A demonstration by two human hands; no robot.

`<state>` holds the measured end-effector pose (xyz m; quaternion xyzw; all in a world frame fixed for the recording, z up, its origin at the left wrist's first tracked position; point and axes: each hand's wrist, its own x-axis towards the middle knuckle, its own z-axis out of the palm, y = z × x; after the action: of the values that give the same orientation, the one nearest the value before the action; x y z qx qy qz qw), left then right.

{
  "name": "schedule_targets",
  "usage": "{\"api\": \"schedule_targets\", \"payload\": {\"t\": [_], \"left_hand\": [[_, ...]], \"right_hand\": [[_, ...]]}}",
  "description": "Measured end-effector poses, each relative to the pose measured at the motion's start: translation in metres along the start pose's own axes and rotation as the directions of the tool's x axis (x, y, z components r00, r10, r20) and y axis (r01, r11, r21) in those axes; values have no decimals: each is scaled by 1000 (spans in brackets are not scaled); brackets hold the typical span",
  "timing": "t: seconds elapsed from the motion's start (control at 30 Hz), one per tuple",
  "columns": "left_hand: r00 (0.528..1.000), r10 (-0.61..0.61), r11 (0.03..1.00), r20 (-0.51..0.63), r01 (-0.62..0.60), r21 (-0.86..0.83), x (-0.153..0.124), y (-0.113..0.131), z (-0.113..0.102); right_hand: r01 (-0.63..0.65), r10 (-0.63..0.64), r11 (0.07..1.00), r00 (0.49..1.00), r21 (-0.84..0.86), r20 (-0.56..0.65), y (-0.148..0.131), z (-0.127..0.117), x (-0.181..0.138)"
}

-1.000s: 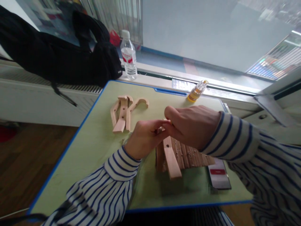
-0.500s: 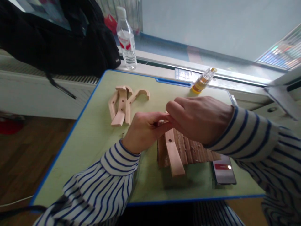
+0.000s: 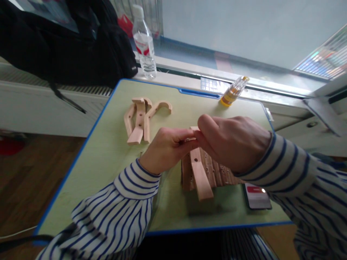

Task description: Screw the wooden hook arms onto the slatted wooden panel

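Over the middle of the table, my left hand has its thumb and forefinger pinched together, meeting the fingertips of my right hand. My right hand is curled closed; whatever sits between the fingers of either hand is hidden. Directly below them lies a pale wooden hook piece with a screw hole, its upper part partly covered by my fingers. It rests on a brown, ridged block dotted with small holes. Several similar curved wooden hooks lie grouped to the left, beyond my left hand.
A phone lies at the right of the green table. At the back edge stands a small bottle of yellow liquid. A water bottle and a black bag are on the sill behind.
My right hand has turned slightly and shifted a little down and right, uncovering the top end of the wooden hook. My left hand keeps its pinch almost unmoved.
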<state>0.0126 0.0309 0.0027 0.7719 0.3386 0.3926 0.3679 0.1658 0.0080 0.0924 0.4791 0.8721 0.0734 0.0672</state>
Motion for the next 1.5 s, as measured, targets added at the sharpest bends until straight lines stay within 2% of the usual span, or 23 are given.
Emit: {"api": "schedule_targets", "payload": {"t": [0.37, 0.57, 0.63, 0.7, 0.8, 0.83, 0.97, 1.13, 1.23, 1.37, 1.43, 1.5], "left_hand": [[999, -6, 1000, 39, 6, -1, 0, -1, -1], [997, 33, 997, 68, -28, -66, 1, -1, 0], [999, 33, 999, 35, -32, -29, -3, 3, 1], [999, 8, 999, -51, -5, 54, -11, 7, 0], [971, -64, 979, -228, 105, 172, -29, 15, -3], [965, -95, 968, -244, 147, 204, -36, 17, -4], [975, -166, 938, -150, 203, 280, -64, 20, -2], [992, -117, 895, -56, 130, 426, -88, 17, 12], [997, -68, 891, 23, 51, 451, -94, 12, 23], [997, -38, 884, 72, 0, 467, -99, -1, 35], [996, -48, 878, 80, 4, 479, -100, -6, 36], [993, -69, 875, 96, 14, 484, -102, -9, 34]], "right_hand": [[-99, 99, 993, 995, -57, 1, -8, 0, -1], [-125, 125, 992, 992, -18, 6, -10, -3, 0], [-123, 123, 992, 992, -22, -5, -10, -4, 0], [-119, 118, 993, 993, -25, -25, -11, -5, -1], [-122, 123, 992, 990, 27, -64, -9, -6, -6], [-127, 132, 990, 988, 66, -80, -8, -6, -8], [-125, 164, 955, 978, 267, -128, -1, -10, -21], [-164, 283, 904, 922, 396, -265, 15, -8, -48], [-207, 411, 798, 874, 566, -260, 30, 15, -72], [-283, 602, 524, 790, 803, -115, 43, 64, -94], [-249, 652, 374, 755, 893, -62, 42, 84, -98], [-230, 688, 284, 725, 931, -31, 39, 98, -97]]}}
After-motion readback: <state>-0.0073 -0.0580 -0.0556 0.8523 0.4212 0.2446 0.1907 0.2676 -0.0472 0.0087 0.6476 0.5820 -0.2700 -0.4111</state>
